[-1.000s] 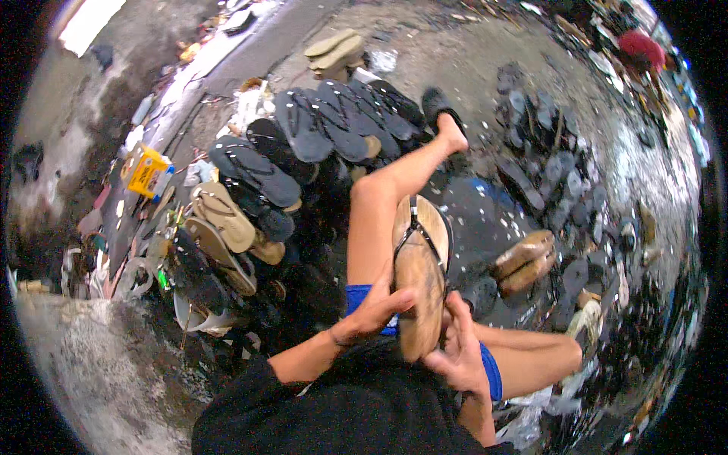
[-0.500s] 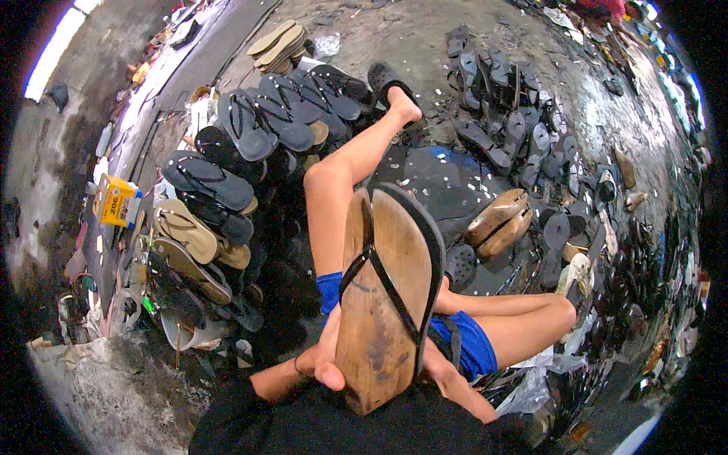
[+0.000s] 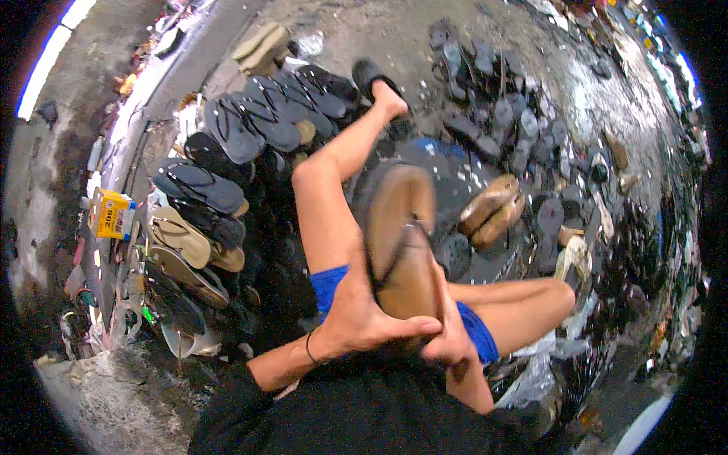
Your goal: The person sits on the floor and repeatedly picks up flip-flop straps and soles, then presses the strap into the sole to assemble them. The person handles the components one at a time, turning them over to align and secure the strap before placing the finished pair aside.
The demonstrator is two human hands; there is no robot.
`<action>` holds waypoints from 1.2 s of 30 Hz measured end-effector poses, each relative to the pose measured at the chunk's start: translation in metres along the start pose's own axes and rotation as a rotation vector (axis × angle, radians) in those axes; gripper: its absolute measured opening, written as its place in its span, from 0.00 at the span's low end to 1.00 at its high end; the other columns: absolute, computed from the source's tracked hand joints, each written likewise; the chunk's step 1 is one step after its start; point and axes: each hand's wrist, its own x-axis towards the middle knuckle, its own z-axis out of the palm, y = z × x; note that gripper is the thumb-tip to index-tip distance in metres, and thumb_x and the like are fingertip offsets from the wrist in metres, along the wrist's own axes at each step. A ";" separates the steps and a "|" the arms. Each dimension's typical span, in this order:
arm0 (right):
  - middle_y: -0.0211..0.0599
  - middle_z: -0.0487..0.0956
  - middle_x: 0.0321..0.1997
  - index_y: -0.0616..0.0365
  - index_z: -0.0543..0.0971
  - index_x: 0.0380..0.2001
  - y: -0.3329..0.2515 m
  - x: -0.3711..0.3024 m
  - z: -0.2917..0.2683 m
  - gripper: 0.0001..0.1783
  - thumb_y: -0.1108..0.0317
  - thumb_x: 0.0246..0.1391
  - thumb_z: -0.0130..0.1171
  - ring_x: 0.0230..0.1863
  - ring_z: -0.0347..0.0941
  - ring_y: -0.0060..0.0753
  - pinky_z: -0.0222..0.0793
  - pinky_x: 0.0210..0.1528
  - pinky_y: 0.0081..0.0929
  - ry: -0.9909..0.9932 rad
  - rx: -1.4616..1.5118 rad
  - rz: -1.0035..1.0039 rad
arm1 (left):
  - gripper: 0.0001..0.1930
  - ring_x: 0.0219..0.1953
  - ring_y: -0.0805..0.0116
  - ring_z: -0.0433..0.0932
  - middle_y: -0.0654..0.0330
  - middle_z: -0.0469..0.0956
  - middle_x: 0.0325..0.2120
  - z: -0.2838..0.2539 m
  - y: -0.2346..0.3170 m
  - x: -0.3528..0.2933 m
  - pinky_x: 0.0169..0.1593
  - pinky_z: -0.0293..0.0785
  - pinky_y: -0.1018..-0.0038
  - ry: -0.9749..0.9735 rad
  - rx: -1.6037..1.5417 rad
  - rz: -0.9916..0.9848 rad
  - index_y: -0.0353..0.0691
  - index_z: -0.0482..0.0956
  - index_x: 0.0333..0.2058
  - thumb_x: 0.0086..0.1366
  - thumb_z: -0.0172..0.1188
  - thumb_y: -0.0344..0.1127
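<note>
A flip-flop (image 3: pixel 410 281), with black straps and a dark sole, is fitted on a brown wooden last and held up over my lap, blurred by motion. My left hand (image 3: pixel 364 307) grips its left side, its thumb lying across the heel end. From the right, my right hand (image 3: pixel 452 324) closes round the opposite edge near the heel. The toe end points away from me. My left fingers are partly hidden behind the sole. A pair of bare wooden lasts (image 3: pixel 493 211) lies on the ground beyond my right knee.
Rows of dark flip-flops (image 3: pixel 233 129) and beige ones (image 3: pixel 180 236) stand at the left, near a yellow box (image 3: pixel 114 214). Beige soles (image 3: pixel 262 47) are stacked farther off. Dark footwear pieces (image 3: pixel 523 121) lie heaped at the right, with clear plastic (image 3: pixel 527 387) nearer me.
The flip-flop on its last has tilted and turned, and its heel end has moved farther from me. Both hands have shifted on it; the right hand now shows at its right edge.
</note>
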 end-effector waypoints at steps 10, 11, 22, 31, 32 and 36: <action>0.61 0.71 0.59 0.69 0.53 0.69 -0.005 -0.072 -0.001 0.56 0.52 0.38 0.58 0.56 0.74 0.55 0.71 0.59 0.48 0.386 0.442 0.040 | 0.17 0.34 0.77 0.72 0.61 0.74 0.27 0.003 0.002 -0.020 0.39 0.70 0.73 -0.713 -0.400 -0.312 0.36 0.72 0.36 0.77 0.48 0.45; 0.62 0.70 0.61 0.69 0.53 0.69 -0.009 -0.086 -0.002 0.54 0.54 0.39 0.57 0.58 0.73 0.56 0.70 0.61 0.50 0.446 0.490 0.118 | 0.17 0.33 0.79 0.67 0.66 0.69 0.26 0.009 0.002 -0.030 0.38 0.67 0.75 -0.672 -0.512 -0.388 0.38 0.70 0.35 0.78 0.47 0.45; 0.60 0.68 0.65 0.69 0.56 0.68 -0.013 -0.093 -0.007 0.52 0.59 0.39 0.59 0.63 0.69 0.58 0.63 0.67 0.54 0.338 0.684 0.119 | 0.16 0.30 0.83 0.57 0.75 0.62 0.25 0.003 -0.008 -0.068 0.36 0.58 0.79 -0.599 -0.918 -0.794 0.43 0.71 0.29 0.77 0.47 0.42; 0.46 0.62 0.70 0.59 0.47 0.73 -0.007 -0.040 -0.036 0.58 0.65 0.42 0.67 0.66 0.64 0.47 0.66 0.65 0.46 0.019 0.096 -0.053 | 0.46 0.67 0.69 0.59 0.59 0.61 0.66 0.012 -0.045 -0.057 0.68 0.56 0.71 -0.700 -1.227 -0.742 0.38 0.51 0.70 0.65 0.63 0.56; 0.47 0.61 0.71 0.59 0.45 0.74 -0.002 -0.038 -0.041 0.59 0.67 0.42 0.69 0.67 0.63 0.47 0.65 0.65 0.46 0.082 0.024 -0.052 | 0.45 0.69 0.67 0.57 0.57 0.59 0.67 0.014 -0.048 -0.056 0.69 0.54 0.70 -0.559 -1.067 -0.583 0.36 0.49 0.71 0.66 0.62 0.52; 0.50 0.56 0.72 0.59 0.39 0.74 0.033 0.003 -0.058 0.62 0.72 0.45 0.71 0.69 0.60 0.44 0.62 0.68 0.41 0.209 -0.280 0.194 | 0.39 0.65 0.66 0.63 0.54 0.64 0.64 0.010 -0.077 -0.044 0.68 0.58 0.70 -0.308 -0.828 -0.571 0.34 0.47 0.72 0.69 0.58 0.34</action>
